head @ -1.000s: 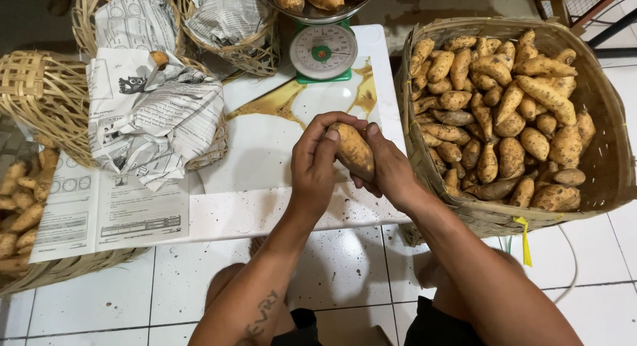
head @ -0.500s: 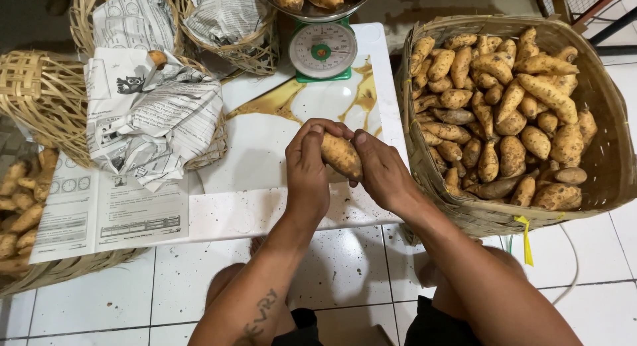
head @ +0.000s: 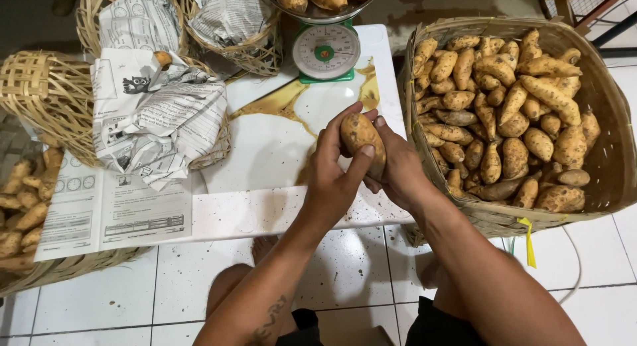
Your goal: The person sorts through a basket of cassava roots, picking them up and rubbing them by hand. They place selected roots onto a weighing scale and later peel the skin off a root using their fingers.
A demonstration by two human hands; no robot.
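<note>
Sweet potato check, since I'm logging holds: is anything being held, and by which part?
One sweet potato is held by both hands: left hand around its left side, right hand behind its right side.

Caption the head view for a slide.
Both hands, left hand and right hand, hold one sweet potato beside a full basket.

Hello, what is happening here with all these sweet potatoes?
A person holds one sweet potato in both hands above a low white table: the left hand wraps it from the front, the right hand supports it from behind. On the person's right stands a large woven basket full of sweet potatoes. A green scale at the far end of the table carries a few more in its pan. Smaller baskets lined with newspaper sit on the left.
</note>
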